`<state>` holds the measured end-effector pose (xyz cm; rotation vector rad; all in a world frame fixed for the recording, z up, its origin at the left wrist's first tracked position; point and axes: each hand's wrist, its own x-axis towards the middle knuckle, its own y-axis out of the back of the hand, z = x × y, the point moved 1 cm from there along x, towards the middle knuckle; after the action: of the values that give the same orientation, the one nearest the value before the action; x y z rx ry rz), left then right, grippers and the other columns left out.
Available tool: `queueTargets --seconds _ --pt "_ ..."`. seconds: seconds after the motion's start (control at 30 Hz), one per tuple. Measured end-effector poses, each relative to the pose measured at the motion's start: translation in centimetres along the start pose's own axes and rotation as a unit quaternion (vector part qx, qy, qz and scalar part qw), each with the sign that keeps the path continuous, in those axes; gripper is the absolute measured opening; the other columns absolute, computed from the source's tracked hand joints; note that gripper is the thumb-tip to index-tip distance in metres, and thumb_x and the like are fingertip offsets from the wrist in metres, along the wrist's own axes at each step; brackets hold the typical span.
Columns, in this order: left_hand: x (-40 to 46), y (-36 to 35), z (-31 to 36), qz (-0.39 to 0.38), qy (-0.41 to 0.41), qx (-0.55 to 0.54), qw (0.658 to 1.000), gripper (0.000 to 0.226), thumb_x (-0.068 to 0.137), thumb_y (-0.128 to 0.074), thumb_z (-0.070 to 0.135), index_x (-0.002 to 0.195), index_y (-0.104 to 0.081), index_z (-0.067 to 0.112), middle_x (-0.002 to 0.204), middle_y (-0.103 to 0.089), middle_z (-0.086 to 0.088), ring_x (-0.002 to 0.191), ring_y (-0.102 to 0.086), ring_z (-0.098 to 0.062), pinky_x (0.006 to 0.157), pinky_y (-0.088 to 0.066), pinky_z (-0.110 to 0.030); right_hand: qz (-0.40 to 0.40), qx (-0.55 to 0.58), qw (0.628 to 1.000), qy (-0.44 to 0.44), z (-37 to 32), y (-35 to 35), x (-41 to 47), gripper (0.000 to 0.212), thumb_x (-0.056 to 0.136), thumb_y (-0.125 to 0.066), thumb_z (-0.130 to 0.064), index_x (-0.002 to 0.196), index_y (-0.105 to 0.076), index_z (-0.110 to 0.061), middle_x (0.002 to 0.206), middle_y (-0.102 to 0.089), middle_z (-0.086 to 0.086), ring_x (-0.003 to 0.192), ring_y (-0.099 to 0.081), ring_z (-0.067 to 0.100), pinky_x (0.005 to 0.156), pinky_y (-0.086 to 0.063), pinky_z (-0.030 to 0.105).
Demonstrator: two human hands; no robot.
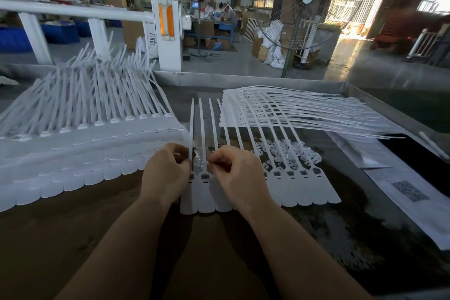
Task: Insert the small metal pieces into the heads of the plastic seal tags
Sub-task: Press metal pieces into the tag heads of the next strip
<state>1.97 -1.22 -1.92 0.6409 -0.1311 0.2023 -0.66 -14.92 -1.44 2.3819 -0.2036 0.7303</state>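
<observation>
Hands meet over the near middle of the surface: the left hand and right hand each curl their grip at the heads of a joined strip of seal tags; whether either pinches anything, I cannot tell. Small metal pieces lie just beyond. Stacked tag strips rest left.
</observation>
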Motion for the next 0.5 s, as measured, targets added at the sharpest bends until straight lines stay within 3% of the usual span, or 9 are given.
queueTargets --seconds 0.13,0.37,0.5 --pt "-0.01 0.27 0.14 -0.007 0.007 -0.023 1.0 0.019 0.087 -0.06 0.016 0.106 -0.06 0.019 0.091 -0.058 0.005 0.074 -0.053 -0.004 0.059 -0.038 -0.016 -0.007 0.019 1.0 -0.011 -0.21 0.09 0.08 0.026 0.086 -0.059 -0.001 0.108 -0.069 -0.01 0.097 -0.069 0.004 0.088 -0.064 0.014 0.086 -0.052 0.028" --pt "-0.26 0.75 0.54 -0.011 0.016 -0.065 0.998 0.02 0.086 -0.062 0.015 0.105 -0.064 0.019 0.088 -0.061 0.005 0.088 -0.06 -0.015 0.082 -0.05 -0.033 -0.036 0.065 0.997 -0.03 -0.23 0.08 0.07 0.016 0.082 -0.066 -0.002 0.095 -0.072 -0.009 0.087 -0.071 0.0 0.076 -0.064 0.0 0.075 -0.05 0.01" --pt "-0.3 0.98 0.56 -0.019 0.022 -0.088 0.996 0.02 0.086 -0.063 0.015 0.105 -0.064 0.02 0.091 -0.063 0.003 0.086 -0.059 -0.012 0.077 -0.048 -0.028 -0.048 0.096 0.993 -0.055 -0.36 -0.03 0.23 0.009 0.079 -0.07 -0.004 0.085 -0.071 -0.009 0.077 -0.069 -0.004 0.074 -0.064 0.002 0.072 -0.052 0.014"
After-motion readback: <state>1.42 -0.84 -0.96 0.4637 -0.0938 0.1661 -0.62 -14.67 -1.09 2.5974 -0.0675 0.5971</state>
